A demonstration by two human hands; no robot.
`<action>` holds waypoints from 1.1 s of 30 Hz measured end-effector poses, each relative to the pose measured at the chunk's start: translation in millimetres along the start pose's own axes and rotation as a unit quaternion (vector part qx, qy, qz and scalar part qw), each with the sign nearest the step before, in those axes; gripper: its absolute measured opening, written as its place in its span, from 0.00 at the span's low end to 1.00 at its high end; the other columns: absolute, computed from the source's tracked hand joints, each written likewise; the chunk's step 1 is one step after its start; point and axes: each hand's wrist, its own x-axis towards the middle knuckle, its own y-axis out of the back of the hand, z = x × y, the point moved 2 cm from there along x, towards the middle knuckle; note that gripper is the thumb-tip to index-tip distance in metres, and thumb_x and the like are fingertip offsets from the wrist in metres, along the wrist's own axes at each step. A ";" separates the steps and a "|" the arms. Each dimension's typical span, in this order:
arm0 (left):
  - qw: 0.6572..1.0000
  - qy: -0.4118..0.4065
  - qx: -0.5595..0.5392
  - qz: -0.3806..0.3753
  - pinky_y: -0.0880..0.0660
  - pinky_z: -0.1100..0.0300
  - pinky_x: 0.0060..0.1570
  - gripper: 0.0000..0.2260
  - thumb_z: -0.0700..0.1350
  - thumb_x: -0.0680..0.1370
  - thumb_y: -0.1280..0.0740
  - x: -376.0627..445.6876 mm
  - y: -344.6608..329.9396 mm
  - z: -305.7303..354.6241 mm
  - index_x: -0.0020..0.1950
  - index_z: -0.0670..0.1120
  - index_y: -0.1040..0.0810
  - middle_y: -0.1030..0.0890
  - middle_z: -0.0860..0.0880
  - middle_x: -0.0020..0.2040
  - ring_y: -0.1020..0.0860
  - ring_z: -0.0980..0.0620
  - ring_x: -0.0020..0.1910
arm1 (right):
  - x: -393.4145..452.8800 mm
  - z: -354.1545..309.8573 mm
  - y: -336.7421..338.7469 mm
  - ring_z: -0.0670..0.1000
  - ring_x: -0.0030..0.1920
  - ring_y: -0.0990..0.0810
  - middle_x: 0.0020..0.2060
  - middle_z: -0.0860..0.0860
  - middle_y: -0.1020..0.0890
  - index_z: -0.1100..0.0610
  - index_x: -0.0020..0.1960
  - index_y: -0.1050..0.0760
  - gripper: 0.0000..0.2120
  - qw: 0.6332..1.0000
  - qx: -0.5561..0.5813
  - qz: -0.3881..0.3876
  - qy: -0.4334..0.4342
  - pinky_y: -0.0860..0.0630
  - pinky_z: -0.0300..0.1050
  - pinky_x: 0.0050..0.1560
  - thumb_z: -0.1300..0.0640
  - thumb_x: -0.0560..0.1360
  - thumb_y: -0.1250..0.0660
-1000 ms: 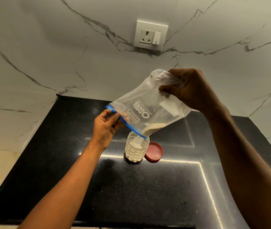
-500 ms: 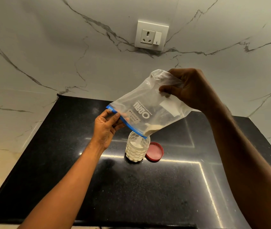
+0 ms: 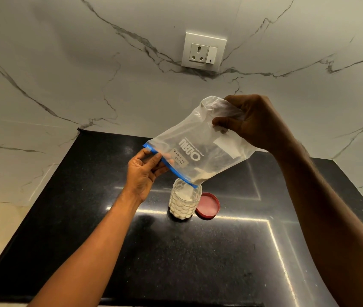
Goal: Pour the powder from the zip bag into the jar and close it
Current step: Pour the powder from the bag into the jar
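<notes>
1. At the bag's raised bottom corner, the right hand (image 3: 258, 122) pinches a bunch of the zip bag (image 3: 200, 149), likely to keep it tipped so the powder (image 3: 202, 175) slides down.
2. The left hand (image 3: 143, 171) pinches the blue zip edge, seemingly to steer the open lower corner, which hangs just over the mouth of the jar (image 3: 184, 203) on the black counter (image 3: 131, 251).
3. The red lid (image 3: 208, 206) lies just beside the jar, off it.
4. Against the earlier frames, both grips are unchanged; the powder heap in the bag looks slightly smaller.
</notes>
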 end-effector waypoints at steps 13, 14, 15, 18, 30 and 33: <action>1.000 0.001 0.009 -0.005 0.16 0.51 0.49 0.12 0.40 0.76 0.32 -0.7 0.3 -3.2 0.60 0.46 0.20 0.15 0.44 0.56 0.15 0.44 0.55 | 0.2 -4.0 1.0 0.29 0.42 0.26 0.48 0.43 0.21 0.59 0.59 0.19 0.16 1.000 -0.007 -0.007 0.006 0.30 0.19 0.43 0.53 0.74 0.26; 1.000 0.001 0.010 -0.004 0.16 0.51 0.49 0.12 0.40 0.76 0.32 -0.9 -0.1 -3.3 0.60 0.46 0.20 0.15 0.44 0.56 0.15 0.44 0.55 | -0.2 -3.9 1.2 0.28 0.41 0.27 0.47 0.43 0.21 0.59 0.59 0.19 0.16 1.000 -0.007 -0.004 0.004 0.31 0.19 0.42 0.53 0.74 0.26; 1.000 0.001 0.011 -0.004 0.16 0.51 0.49 0.12 0.40 0.76 0.32 -1.2 -0.4 -3.6 0.60 0.46 0.20 0.15 0.44 0.56 0.15 0.44 0.55 | -1.0 -3.6 1.0 0.27 0.40 0.27 0.47 0.43 0.21 0.59 0.59 0.19 0.16 1.000 -0.007 -0.001 0.002 0.32 0.19 0.41 0.53 0.74 0.26; 1.000 0.001 0.013 -0.004 0.16 0.51 0.49 0.11 0.40 0.77 0.33 -2.1 -0.6 -4.0 0.59 0.46 0.20 0.14 0.45 0.55 0.15 0.44 0.54 | -3.7 -2.9 -0.5 0.28 0.39 0.26 0.46 0.43 0.21 0.60 0.59 0.19 0.16 1.000 -0.008 -0.006 0.001 0.31 0.20 0.41 0.54 0.74 0.26; 1.000 0.010 0.008 0.018 0.17 0.49 0.52 0.10 0.37 0.80 0.36 -3.9 0.2 -2.4 0.59 0.46 0.20 0.15 0.45 0.56 0.15 0.45 0.55 | -6.5 -0.1 -3.0 0.30 0.40 0.24 0.47 0.42 0.21 0.58 0.59 0.19 0.16 1.000 -0.006 -0.015 -0.001 0.30 0.20 0.41 0.52 0.75 0.27; 1.000 0.013 -0.016 0.024 0.17 0.49 0.54 0.11 0.37 0.79 0.35 -4.0 0.6 -2.6 0.59 0.45 0.20 0.15 0.45 0.56 0.16 0.45 0.55 | -6.2 3.8 -0.8 0.32 0.44 0.20 0.49 0.44 0.18 0.56 0.60 0.21 0.18 0.998 0.044 -0.045 -0.022 0.23 0.29 0.43 0.49 0.74 0.27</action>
